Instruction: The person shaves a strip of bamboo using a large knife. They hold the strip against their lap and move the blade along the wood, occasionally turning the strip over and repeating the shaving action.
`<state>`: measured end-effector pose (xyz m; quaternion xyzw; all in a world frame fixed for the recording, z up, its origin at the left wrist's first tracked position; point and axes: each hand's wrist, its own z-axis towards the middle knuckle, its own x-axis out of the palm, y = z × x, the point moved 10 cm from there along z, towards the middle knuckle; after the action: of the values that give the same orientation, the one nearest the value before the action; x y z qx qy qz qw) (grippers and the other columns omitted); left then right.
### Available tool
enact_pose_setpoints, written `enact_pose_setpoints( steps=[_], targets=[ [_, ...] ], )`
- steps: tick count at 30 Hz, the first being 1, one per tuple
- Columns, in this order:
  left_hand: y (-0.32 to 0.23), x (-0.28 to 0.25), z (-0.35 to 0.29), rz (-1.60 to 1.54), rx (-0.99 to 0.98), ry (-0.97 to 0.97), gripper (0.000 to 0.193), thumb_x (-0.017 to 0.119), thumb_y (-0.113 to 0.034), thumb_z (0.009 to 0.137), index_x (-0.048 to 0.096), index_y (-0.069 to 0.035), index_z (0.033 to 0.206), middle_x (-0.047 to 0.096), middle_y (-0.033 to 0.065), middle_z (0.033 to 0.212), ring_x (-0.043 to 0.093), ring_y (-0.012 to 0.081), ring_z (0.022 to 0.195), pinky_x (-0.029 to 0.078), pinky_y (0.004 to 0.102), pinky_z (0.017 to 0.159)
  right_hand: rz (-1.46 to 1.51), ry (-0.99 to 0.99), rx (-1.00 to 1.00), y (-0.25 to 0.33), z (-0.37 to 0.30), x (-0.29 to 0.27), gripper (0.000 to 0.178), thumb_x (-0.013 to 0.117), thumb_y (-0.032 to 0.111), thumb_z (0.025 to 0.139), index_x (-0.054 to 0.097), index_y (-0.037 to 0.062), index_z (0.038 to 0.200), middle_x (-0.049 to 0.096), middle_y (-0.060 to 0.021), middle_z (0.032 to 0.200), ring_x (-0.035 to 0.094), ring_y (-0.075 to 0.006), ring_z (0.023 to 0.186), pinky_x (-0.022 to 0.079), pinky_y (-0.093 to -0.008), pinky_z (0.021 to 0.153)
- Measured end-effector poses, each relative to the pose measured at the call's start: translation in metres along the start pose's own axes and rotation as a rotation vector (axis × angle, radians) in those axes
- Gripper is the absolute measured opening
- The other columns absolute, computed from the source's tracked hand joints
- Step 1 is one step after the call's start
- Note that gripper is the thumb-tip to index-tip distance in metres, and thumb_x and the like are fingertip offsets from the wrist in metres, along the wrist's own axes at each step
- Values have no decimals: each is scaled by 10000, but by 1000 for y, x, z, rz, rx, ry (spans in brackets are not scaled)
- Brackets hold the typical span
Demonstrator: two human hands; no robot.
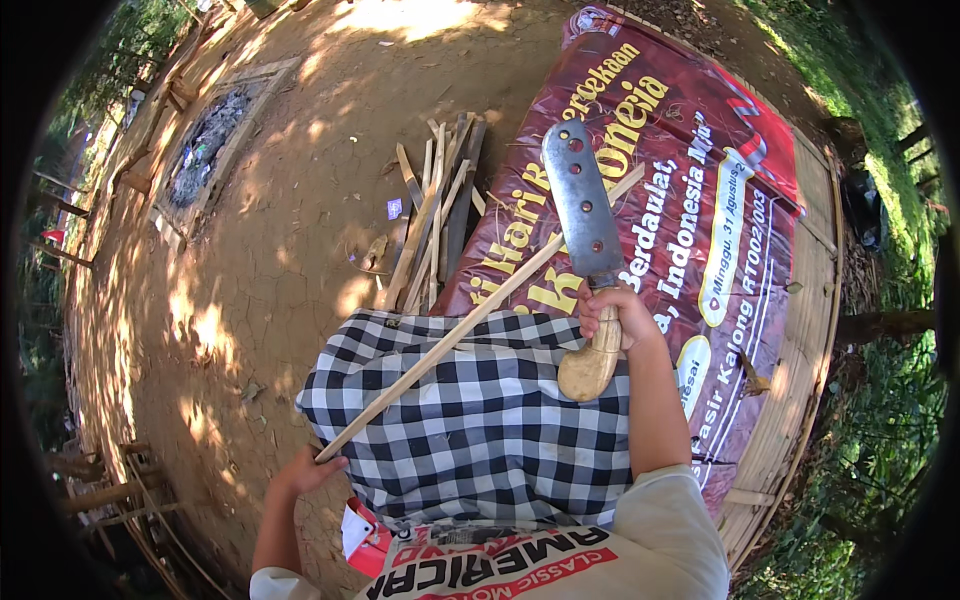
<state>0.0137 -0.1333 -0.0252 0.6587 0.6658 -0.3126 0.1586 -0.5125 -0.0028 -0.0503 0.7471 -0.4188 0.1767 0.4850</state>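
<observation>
My left hand is closed round the near end of a long, thin wooden stick. The stick slants up and to the right over my lap, which a black-and-white checked cloth covers. Its far end passes behind the blade of a cleaver-like knife. That broad blade has several round holes and points away from me. My right hand is wrapped round the knife's pale, curved wooden handle, whose rounded end hangs over the cloth. Whether the blade touches the stick I cannot tell.
A maroon printed banner covers a bamboo platform at the right. Ahead on the dirt ground lies a pile of split wooden sticks. A framed ash pit is at the far left. Beside my lap is a red-and-white item.
</observation>
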Motion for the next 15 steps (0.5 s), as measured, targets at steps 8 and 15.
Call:
enact_pose_setpoints(
  steps=[8, 15],
  targets=[
    [-6, -8, -4, 6, 14, -67, 600, 653, -489, 862, 646, 102, 759, 594, 201, 607, 622, 276, 623, 468, 424, 621, -247, -229, 57, -7, -9, -24, 238, 686, 11, 804, 521, 24, 975, 579, -81, 726, 608, -189, 587, 536, -367, 546],
    [-8, -2, -9, 28, 52, -100, 529, 653, -422, 874, 661, 98, 781, 601, 236, 623, 623, 294, 592, 469, 431, 606, -430, -430, -138, 30, -21, -26, 233, 740, -12, 767, 541, 21, 881, 594, -75, 680, 602, -171, 526, 511, -326, 464]
  ],
)
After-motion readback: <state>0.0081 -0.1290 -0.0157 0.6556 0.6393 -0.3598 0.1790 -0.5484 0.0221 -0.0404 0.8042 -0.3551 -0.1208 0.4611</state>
